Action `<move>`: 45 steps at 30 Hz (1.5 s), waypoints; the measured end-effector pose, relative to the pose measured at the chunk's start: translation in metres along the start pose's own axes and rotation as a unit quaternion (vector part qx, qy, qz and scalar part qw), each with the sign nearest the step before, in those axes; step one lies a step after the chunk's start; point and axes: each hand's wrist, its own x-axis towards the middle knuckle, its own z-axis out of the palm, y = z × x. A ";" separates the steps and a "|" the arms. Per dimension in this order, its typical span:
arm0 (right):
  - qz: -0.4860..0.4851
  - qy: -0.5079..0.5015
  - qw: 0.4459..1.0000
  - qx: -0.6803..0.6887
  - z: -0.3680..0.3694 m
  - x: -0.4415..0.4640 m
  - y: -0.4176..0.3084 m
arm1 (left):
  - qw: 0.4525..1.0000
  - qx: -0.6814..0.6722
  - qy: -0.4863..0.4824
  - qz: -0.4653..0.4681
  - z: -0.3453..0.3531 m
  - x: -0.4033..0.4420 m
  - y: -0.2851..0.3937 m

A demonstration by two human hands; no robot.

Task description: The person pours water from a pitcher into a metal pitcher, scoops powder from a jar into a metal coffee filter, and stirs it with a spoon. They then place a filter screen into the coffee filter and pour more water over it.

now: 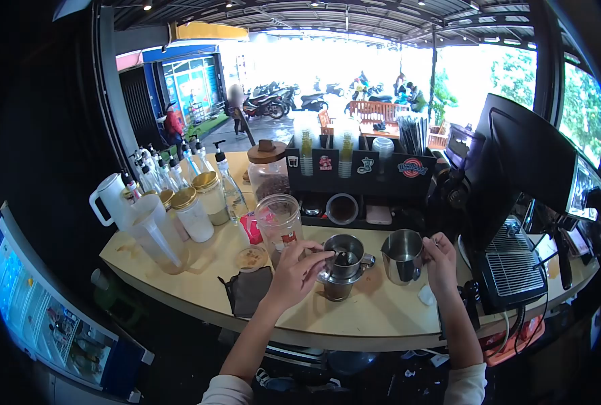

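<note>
My left hand (296,271) is at the left side of a metal drip coffee filter (346,268), thumb and fingertips pinched together at its rim. Something dark shows inside the filter, but what the fingertips pinch is not clear. The filter sits on top of a small glass (338,291) with brown contents. To its right, a steel milk pitcher (401,262) is upright at the counter, and my right hand (441,259) is closed on its handle side. Just behind my left hand stands a clear open jar (278,219).
On the wooden counter (212,270) are a dark cloth (250,291), a plastic pitcher (157,233), lidded jars (194,216) and several pump bottles. A black cup organizer (327,177) stands behind. An espresso machine (513,263) occupies the right, and a white scrap (426,294) lies near my right hand.
</note>
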 end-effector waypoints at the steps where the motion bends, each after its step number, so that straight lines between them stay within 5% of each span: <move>1: -0.008 -0.002 1.000 0.011 0.003 -0.002 -0.003 | 1.000 0.002 -0.005 -0.007 0.000 0.000 0.002; 19: -0.007 0.065 0.997 0.041 0.111 -0.111 0.008 | 0.997 -0.068 -0.018 0.010 -0.103 -0.046 -0.034; 21: -0.019 0.105 0.993 0.044 0.136 -0.120 0.027 | 0.984 -0.162 0.047 -0.059 -0.126 -0.061 -0.046; 26: 0.002 0.091 0.994 0.067 0.185 -0.131 0.091 | 0.979 -0.049 0.198 -0.025 -0.186 -0.111 -0.100; 28: 0.027 0.064 0.994 0.085 0.214 -0.133 0.102 | 0.922 -0.126 0.351 -0.099 -0.204 -0.126 -0.116; 31: 0.062 0.027 0.992 0.107 0.263 -0.135 0.112 | 0.907 -0.037 0.365 -0.205 -0.229 -0.125 -0.123; 33: 0.074 0.027 0.993 0.092 0.287 -0.133 0.122 | 0.915 -0.063 0.328 -0.228 -0.233 -0.128 -0.145; 35: 0.095 0.022 0.988 0.118 0.305 -0.128 0.126 | 0.916 -0.248 0.242 -0.200 -0.225 -0.123 -0.170; 45: 0.092 -0.032 0.989 0.108 0.332 -0.108 0.147 | 0.915 -0.276 0.192 -0.223 -0.247 -0.109 -0.172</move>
